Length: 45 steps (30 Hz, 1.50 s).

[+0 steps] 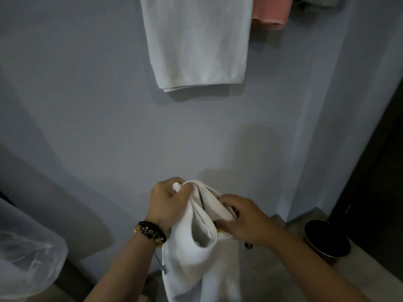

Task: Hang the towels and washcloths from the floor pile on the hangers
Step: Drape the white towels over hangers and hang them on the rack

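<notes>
Broadly, most of the view is filled by a plain grey-blue painted wall point(87, 94). Against it, at twelve o'clock, a large white folded towel point(197, 43) is hung, and just beside it at one o'clock a smaller pink folded cloth point(271, 13) is seen, its top cut off by the frame. At six o'clock a white terry towel point(192, 258) is held up in front of the wall, its length draped downward out of view. A crumpled clear plastic sheet point(26, 247) is seen at eight o'clock. At four o'clock a round dark bin with a metal rim point(327, 240) is stood on the pale floor point(294, 277). The towel's upper edge is gripped in the left hand point(169, 202), fingers curled tight round a bunched corner. A fold of the same towel is pinched by the right hand point(245, 220), at five o'clock. A dark beaded bracelet with yellow beads point(150, 232) is worn on the left wrist.
</notes>
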Tool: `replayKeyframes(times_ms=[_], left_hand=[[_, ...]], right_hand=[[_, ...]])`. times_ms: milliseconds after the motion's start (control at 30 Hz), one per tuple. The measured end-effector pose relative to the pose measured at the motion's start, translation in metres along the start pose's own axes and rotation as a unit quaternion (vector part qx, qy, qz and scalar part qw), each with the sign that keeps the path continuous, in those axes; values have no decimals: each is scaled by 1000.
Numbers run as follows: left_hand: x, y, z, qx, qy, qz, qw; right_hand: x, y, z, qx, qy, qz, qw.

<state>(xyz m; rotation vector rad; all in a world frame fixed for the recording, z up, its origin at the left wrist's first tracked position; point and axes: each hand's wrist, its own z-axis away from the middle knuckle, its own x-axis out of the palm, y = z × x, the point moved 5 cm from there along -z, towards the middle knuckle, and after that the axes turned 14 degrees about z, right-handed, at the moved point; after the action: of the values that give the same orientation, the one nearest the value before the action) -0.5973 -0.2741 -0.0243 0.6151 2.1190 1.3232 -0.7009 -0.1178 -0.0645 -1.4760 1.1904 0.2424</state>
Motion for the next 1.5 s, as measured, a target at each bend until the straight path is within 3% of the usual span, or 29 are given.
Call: replayKeyframes(times_ms=[267,500,700,833,967,1133,1300,1433,1500], left_hand=[[-60,-9,-25,-24,147,16,989],[-109,-22,-31,-44,206,1,978],[-136,-38,-24,-60,227,-38,971],[-152,-54,-20,-79,239,-49,967],[-167,-77,-17,-109,233,-66,964],[-189,-107,-7,-212,292,-112,926],[-179,-116,4,-286,276,-129,909],[-158,-106,-6,-262,262,-55,927],[-144,-97,-10,-239,296,70,922]], right_hand=[[38,55,0,150,-139,89,975],[11,98,-28,180,-42,91,979],[-11,113,-47,147,-19,128,981],[-14,110,-54,113,80,78,987],[-19,107,-63,133,158,64,976],[-17,120,-74,169,127,155,965],[-11,131,-70,177,115,202,956],[-6,141,-67,173,75,214,958],[0,148,-60,182,42,224,956]])
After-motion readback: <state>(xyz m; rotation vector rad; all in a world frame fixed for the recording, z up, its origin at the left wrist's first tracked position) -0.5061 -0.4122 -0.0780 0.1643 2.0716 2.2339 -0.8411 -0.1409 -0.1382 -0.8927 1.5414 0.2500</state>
